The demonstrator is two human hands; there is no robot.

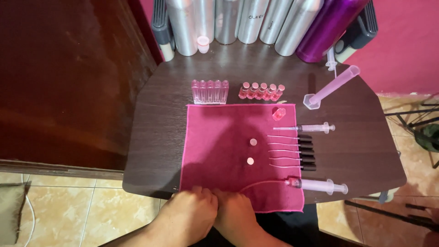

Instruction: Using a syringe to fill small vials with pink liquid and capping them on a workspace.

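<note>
Head view is showing both hands pressing together at the near edge of the pink cloth [219,151] — the left hand [190,210] and right hand [238,214] are touching, fingers curled onto the hem, grasping nothing else. Nearest them, the large syringe [318,185] is lying just right and slightly ahead, long axis running left-right — closer to the right hand.
</note>
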